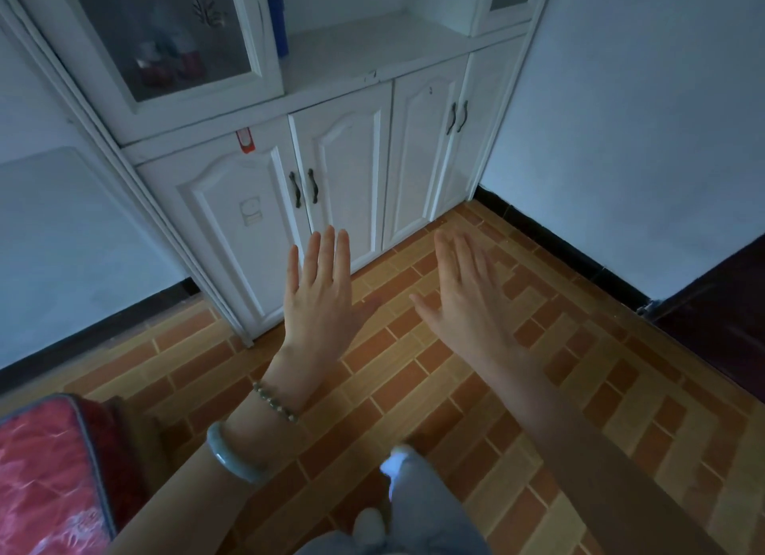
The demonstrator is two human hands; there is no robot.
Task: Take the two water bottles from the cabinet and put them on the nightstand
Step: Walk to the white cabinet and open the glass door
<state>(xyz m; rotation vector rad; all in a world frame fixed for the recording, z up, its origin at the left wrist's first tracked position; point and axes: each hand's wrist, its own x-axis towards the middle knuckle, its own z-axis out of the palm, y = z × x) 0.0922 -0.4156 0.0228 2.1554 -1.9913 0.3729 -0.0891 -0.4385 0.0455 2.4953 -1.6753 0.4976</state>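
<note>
A white cabinet (343,149) stands against the wall ahead, its lower doors all shut. Behind the glass door (165,37) at the upper left I make out blurry shapes with red and blue parts; whether they are the water bottles I cannot tell. My left hand (318,293) is held out flat, fingers apart, in front of the lower doors and holds nothing. My right hand (463,293) is also spread flat and empty, beside it over the floor. No nightstand is in view.
An open shelf (364,53) sits in the cabinet's middle, with a blue object (277,20) at its left edge. A red mattress corner (45,471) is at the lower left. Brick-patterned floor (455,389) lies underfoot. Dark furniture (724,318) stands at the right.
</note>
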